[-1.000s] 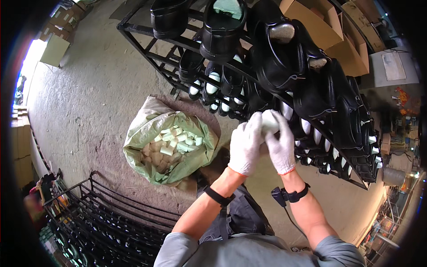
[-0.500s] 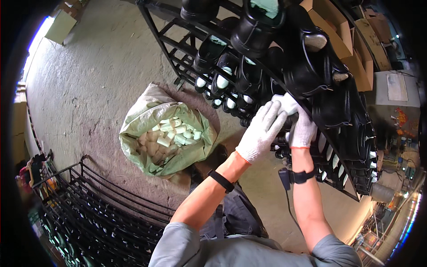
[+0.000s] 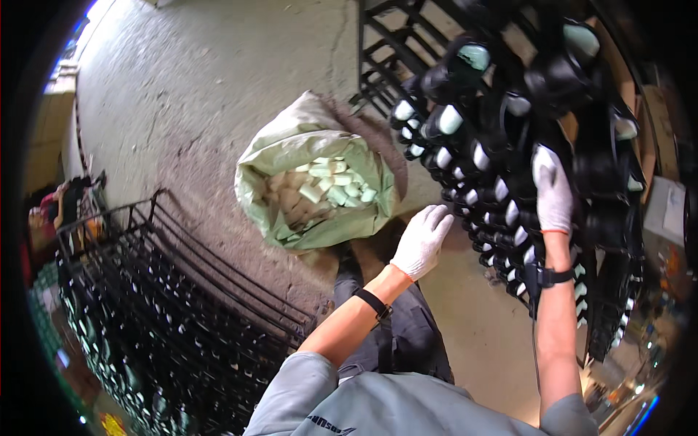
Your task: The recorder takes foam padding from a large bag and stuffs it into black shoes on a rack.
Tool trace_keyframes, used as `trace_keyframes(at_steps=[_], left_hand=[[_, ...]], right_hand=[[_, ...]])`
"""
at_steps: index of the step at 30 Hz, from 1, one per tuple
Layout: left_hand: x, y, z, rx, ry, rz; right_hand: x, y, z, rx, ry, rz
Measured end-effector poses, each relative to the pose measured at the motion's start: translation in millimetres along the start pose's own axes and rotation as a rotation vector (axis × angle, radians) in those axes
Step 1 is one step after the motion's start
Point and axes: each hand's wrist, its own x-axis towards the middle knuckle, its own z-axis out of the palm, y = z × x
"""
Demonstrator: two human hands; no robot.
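I see white knit cloth gloves on my left hand (image 3: 424, 240) and right hand (image 3: 552, 190), glossy black boots (image 3: 509, 116), a crinkled plastic sack (image 3: 313, 182), rough concrete floor (image 3: 196, 87).

sack (image 3: 318, 190) left of boot rack (image 3: 523, 167)

Head-worn fisheye, steeply downward, apparently close.

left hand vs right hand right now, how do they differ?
The left hand hangs free in the air near the green sack, fingers spread, touching nothing; the right hand rests on the black boots on the rack. The left hand is lower and nearer the body; the right hand is stretched further out. Both wear white gloves and dark wristbands.
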Motion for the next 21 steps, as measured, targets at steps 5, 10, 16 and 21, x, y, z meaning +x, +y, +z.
trace_keyframes(at_steps=[5,10,16,21], left_hand=[[-45,-80,-4,0.065,-0.051,-0.221],[-138,-199,13,0.169,-0.077,-0.682],[-197,-419,43,0.498,-0.247,-1.025],[-212,-550,47,0.457,-0.341,-1.053]], right_hand=[[24,45,5,-0.691,-0.066,-0.104],[3,47,-4,-0.647,0.208,-0.057],[-105,-56,156,0.292,0.12,0.08],[-165,-53,574,0.356,-0.744,-0.116]])
